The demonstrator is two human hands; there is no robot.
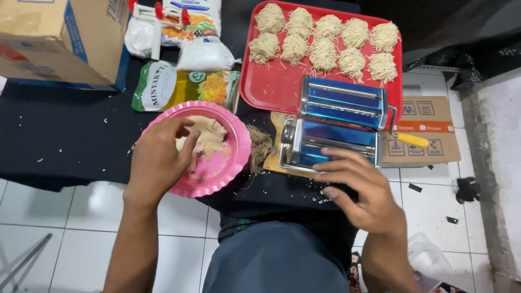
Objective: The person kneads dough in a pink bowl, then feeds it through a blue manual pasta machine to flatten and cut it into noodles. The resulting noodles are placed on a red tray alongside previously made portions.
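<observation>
Fingers of the left hand curl down into the pink bowl at centre left of the frame, their tips pressed against the pale lump of dough inside; whether they pinch a piece off it or only press on it cannot be told. The bowl sits just beside the machine, so the dough lies within easy reach of the rollers.

At lower centre right, the right hand hovers at the near edge of the blue pasta machine, fingers loosely spread and slightly bent, holding nothing, placed as if to steady the frame or catch what comes out. The machine stands on a wooden board, its yellow-handled crank pointing to the right. A tuft of cut strands lies between bowl and machine.

Above, at upper centre, a red tray carries neat nests of noodles, kept apart so they do not stick. Bags of flour and a cardboard box fill the upper left.
</observation>
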